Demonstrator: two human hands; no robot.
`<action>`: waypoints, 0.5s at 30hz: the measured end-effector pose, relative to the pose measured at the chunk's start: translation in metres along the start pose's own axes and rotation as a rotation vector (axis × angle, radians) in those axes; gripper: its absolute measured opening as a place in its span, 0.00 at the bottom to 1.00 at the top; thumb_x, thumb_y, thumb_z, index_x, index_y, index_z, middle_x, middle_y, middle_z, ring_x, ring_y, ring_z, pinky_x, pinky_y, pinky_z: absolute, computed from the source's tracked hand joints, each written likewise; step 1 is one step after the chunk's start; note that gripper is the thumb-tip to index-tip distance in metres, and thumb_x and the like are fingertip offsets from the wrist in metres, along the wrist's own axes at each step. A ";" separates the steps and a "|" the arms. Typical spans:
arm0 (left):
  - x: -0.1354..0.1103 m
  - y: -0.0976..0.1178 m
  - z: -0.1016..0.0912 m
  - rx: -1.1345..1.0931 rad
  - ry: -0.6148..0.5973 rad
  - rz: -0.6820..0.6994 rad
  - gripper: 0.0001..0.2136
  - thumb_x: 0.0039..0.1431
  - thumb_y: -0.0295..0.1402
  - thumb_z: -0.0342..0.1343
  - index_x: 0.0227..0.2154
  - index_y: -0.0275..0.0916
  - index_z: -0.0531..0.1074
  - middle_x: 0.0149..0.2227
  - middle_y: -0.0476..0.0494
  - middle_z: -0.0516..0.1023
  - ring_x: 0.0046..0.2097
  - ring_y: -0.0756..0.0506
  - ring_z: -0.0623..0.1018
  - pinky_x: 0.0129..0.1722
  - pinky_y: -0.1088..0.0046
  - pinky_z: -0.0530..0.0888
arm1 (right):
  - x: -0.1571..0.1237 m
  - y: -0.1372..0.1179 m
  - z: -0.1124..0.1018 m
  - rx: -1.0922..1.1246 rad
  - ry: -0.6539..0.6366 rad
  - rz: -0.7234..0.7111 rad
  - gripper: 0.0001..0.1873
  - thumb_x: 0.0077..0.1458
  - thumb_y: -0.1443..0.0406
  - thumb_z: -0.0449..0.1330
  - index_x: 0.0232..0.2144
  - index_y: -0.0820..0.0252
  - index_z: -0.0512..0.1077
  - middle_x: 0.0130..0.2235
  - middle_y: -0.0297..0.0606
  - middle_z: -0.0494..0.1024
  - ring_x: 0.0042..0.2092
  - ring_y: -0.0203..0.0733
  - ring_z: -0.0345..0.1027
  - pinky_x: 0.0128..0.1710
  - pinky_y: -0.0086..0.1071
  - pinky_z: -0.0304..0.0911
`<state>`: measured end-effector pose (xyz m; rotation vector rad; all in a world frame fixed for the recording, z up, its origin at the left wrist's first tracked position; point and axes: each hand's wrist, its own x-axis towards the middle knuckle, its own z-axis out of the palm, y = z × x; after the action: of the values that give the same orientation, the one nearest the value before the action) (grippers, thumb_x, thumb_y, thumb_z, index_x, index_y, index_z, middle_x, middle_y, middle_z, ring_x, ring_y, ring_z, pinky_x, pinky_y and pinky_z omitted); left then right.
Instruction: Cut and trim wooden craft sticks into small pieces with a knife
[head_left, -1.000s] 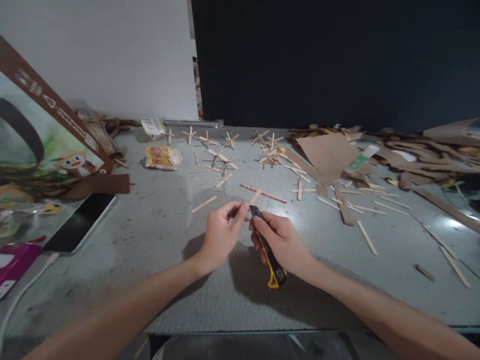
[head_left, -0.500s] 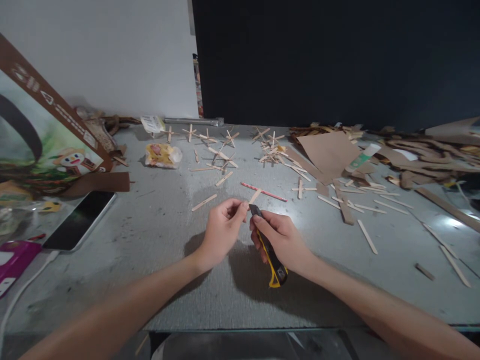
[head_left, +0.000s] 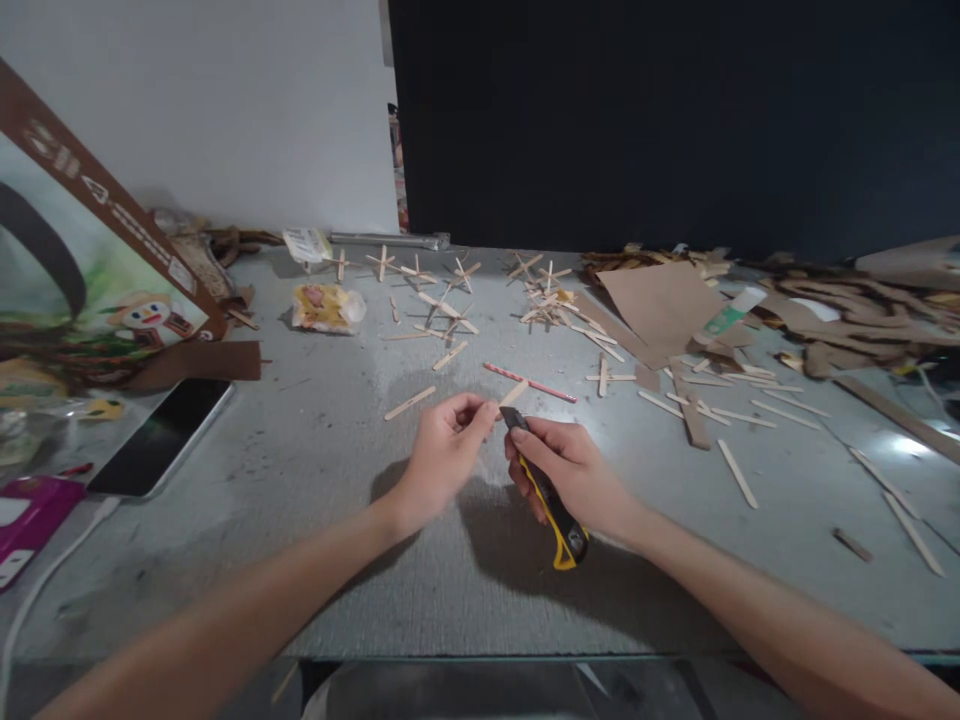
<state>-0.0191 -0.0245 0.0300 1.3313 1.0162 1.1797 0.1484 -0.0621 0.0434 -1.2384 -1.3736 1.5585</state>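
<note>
Between the fingertips of my left hand (head_left: 450, 445) is pinched a wooden craft stick (head_left: 515, 393), its free end pointing away from me to the right. My right hand (head_left: 566, 470) is wrapped round a black and yellow utility knife (head_left: 551, 492). The knife's tip meets the stick close to my left fingertips; the blade itself is too small to make out. Just beyond the stick lies a red patterned pencil (head_left: 551, 390). Another craft stick (head_left: 409, 402) rests to the left of my left hand.
Crossed-stick pieces (head_left: 450, 310) stand toward the back. Loose sticks (head_left: 737, 473) and brown cardboard (head_left: 652, 310) lie to the right. On the left are a phone (head_left: 165, 435) with a cable, a purple item (head_left: 34, 525) and a printed bag (head_left: 97, 240). A yellow packet (head_left: 324, 307) sits back left.
The knife's handle end has swung slightly to the right with my right hand, while its tip stays at the stick. My left hand keeps its pinch, nearly unmoved.
</note>
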 end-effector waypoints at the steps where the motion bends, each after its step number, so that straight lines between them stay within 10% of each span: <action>1: 0.001 0.000 -0.001 -0.002 -0.008 -0.004 0.16 0.59 0.47 0.63 0.28 0.39 0.74 0.23 0.52 0.70 0.28 0.49 0.71 0.32 0.72 0.70 | 0.000 -0.001 -0.002 -0.013 -0.007 0.003 0.21 0.61 0.45 0.60 0.31 0.55 0.67 0.20 0.26 0.71 0.15 0.33 0.64 0.13 0.25 0.59; 15: -0.008 -0.004 0.004 0.047 0.041 0.079 0.18 0.64 0.48 0.61 0.27 0.39 0.73 0.24 0.49 0.75 0.27 0.49 0.74 0.30 0.73 0.72 | -0.002 0.004 0.008 -0.068 0.063 -0.061 0.22 0.62 0.45 0.57 0.31 0.55 0.66 0.20 0.26 0.70 0.15 0.32 0.64 0.13 0.25 0.59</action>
<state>-0.0160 -0.0323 0.0251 1.4007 1.0345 1.2529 0.1419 -0.0669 0.0394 -1.2644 -1.4208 1.4299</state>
